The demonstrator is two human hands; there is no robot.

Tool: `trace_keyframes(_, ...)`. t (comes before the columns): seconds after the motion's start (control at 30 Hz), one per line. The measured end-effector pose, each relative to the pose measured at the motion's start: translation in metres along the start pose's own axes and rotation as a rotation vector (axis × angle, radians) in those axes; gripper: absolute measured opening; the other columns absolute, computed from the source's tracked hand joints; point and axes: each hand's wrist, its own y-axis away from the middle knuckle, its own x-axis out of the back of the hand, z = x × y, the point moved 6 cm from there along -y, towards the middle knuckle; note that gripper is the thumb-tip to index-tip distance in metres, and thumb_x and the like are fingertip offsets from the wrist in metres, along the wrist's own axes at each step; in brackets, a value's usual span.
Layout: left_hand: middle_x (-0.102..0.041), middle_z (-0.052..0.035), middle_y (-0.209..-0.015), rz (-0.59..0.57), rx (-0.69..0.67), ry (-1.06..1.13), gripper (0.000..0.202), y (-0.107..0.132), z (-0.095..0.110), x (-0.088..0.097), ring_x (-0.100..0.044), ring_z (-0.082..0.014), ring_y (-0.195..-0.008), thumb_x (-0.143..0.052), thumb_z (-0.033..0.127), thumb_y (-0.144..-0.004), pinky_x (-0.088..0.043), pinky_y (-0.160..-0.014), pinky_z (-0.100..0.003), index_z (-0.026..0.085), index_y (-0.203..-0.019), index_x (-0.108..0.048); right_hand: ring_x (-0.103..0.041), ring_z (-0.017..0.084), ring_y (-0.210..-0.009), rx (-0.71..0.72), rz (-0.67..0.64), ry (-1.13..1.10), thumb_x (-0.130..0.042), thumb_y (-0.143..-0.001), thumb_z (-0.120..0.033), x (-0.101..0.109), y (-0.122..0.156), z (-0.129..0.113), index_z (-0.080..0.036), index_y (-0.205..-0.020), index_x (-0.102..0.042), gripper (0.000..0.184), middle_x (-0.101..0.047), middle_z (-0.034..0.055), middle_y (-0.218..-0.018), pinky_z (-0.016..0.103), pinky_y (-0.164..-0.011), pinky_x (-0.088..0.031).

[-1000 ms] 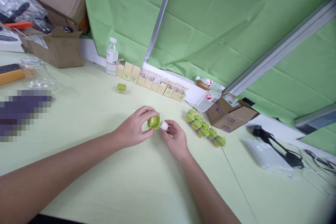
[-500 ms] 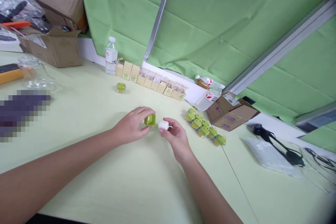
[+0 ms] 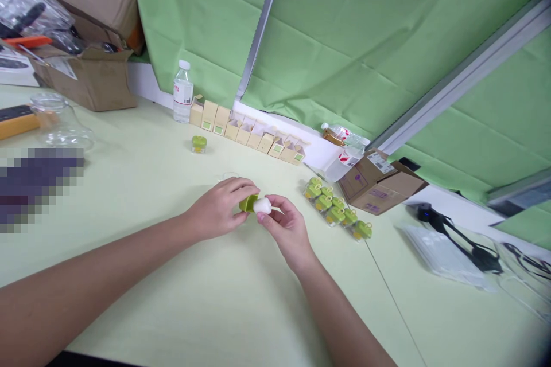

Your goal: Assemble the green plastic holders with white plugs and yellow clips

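Observation:
Between its thumb and fingers, my left hand [image 3: 221, 207] holds a small green cap-like cover [image 3: 247, 203], its opening turned to the right. My right hand [image 3: 288, 226] pinches a small white rounded piece [image 3: 262, 205] at the cover's mouth; whether part of it is inside I cannot tell. Right of my right hand stands a cluster of small clear containers with green lids and loops [image 3: 334, 215]. A single one of the same kind, a green-lidded container [image 3: 198, 144], stands farther back on the left.
Small cardboard boxes [image 3: 247, 133] line the back of the table, beside an upright water bottle [image 3: 183, 92]. More bottles [image 3: 343, 161] lie near a carton [image 3: 381, 180] on the right. Clear plastic bags [image 3: 443, 258] and black cables are farther right. A glass vessel [image 3: 62, 120] stands left.
My right hand has moved slightly left, bringing the white piece up against the green cover. My left hand has turned the cover a little and shifted slightly right.

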Motion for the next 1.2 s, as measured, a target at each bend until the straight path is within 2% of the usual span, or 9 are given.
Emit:
trace_keyframes(0.3, -0.059, -0.0067, -0.121, -0.023, -0.049, -0.054, 0.048, 0.003, 0.002, -0.003, -0.058, -0.0223, -0.11, -0.057, 0.004, -0.078, -0.049, -0.095, -0.037, 0.024, -0.122, -0.058, -0.069, 0.021, -0.09, -0.032, -0.038, 0.003, -0.083, -0.069, -0.033, 0.0, -0.001, 0.004, -0.023, -0.109, -0.069, 0.044, -0.074, 0.0053, -0.1, 0.041, -0.086, -0.055)
trace_keyframes(0.5, -0.059, -0.0072, -0.117, -0.073, -0.075, -0.047, 0.047, 0.006, 0.002, -0.009, -0.061, -0.0206, -0.105, -0.054, 0.003, -0.08, -0.051, -0.091, -0.033, 0.023, -0.123, -0.06, -0.069, 0.02, -0.09, 0.047, -0.033, 0.07, -0.083, -0.069, -0.032, -0.001, -0.001, 0.007, -0.024, -0.108, -0.073, 0.041, -0.07, 0.0059, -0.105, 0.038, -0.082, -0.058)
trace_keyframes(0.63, -0.059, -0.0064, -0.116, -0.111, -0.027, -0.007, 0.046, 0.008, 0.001, -0.011, -0.062, -0.0196, -0.1, -0.054, 0.005, -0.081, -0.052, -0.085, -0.031, 0.024, -0.123, -0.06, -0.067, 0.019, -0.087, 0.108, -0.072, 0.116, -0.079, -0.074, -0.032, -0.003, -0.001, 0.008, -0.027, -0.11, -0.073, 0.037, -0.065, 0.0055, -0.106, 0.036, -0.078, -0.058)
trace_keyframes(0.87, -0.059, -0.0068, -0.115, -0.193, -0.012, 0.044, 0.044, 0.006, -0.003, -0.013, -0.061, -0.0205, -0.102, -0.056, 0.009, -0.085, -0.052, -0.086, -0.031, 0.026, -0.125, -0.061, -0.061, 0.019, -0.092, 0.163, -0.176, 0.274, -0.063, -0.09, -0.036, -0.01, 0.003, 0.009, -0.028, -0.115, -0.071, 0.027, -0.058, 0.0067, -0.106, 0.031, -0.076, -0.057)
trace_keyframes(0.97, -0.06, -0.0071, -0.117, -0.181, 0.03, 0.133, 0.046, 0.003, -0.007, -0.013, -0.062, -0.021, -0.104, -0.061, 0.015, -0.086, -0.052, -0.089, -0.033, 0.028, -0.13, -0.059, -0.061, 0.019, -0.091, 0.143, -0.159, 0.257, -0.06, -0.091, -0.038, -0.011, 0.004, 0.011, -0.028, -0.12, -0.068, 0.032, -0.057, 0.007, -0.106, 0.031, -0.073, -0.058)
trace_keyframes(1.07, -0.061, -0.008, -0.122, -0.143, 0.102, 0.257, 0.054, 0.001, -0.01, -0.011, -0.061, -0.0236, -0.11, -0.071, 0.022, -0.081, -0.052, -0.095, -0.038, 0.027, -0.133, -0.057, -0.061, 0.018, -0.087, 0.123, -0.098, 0.194, -0.064, -0.088, -0.041, -0.009, 0.003, 0.009, -0.027, -0.125, -0.065, 0.039, -0.058, 0.0074, -0.109, 0.032, -0.074, -0.058)
trace_keyframes(1.13, -0.062, -0.009, -0.125, -0.119, 0.145, 0.348, 0.06, 0.0, -0.011, -0.009, -0.06, -0.0254, -0.114, -0.075, 0.023, -0.077, -0.052, -0.098, -0.042, 0.026, -0.134, -0.056, -0.061, 0.017, -0.083, 0.106, -0.062, 0.156, -0.066, -0.086, -0.042, -0.007, 0.003, 0.006, -0.026, -0.125, -0.065, 0.042, -0.061, 0.0074, -0.109, 0.034, -0.075, -0.058)
trace_keyframes(1.2, -0.062, -0.0101, -0.128, -0.107, 0.192, 0.478, 0.057, -0.001, -0.011, -0.008, -0.06, -0.0258, -0.115, -0.073, 0.022, -0.078, -0.052, -0.099, -0.045, 0.025, -0.133, -0.057, -0.061, 0.017, -0.081, 0.081, -0.046, 0.131, -0.067, -0.085, -0.043, -0.006, 0.003, 0.004, -0.026, -0.123, -0.066, 0.042, -0.063, 0.0068, -0.109, 0.036, -0.077, -0.058)
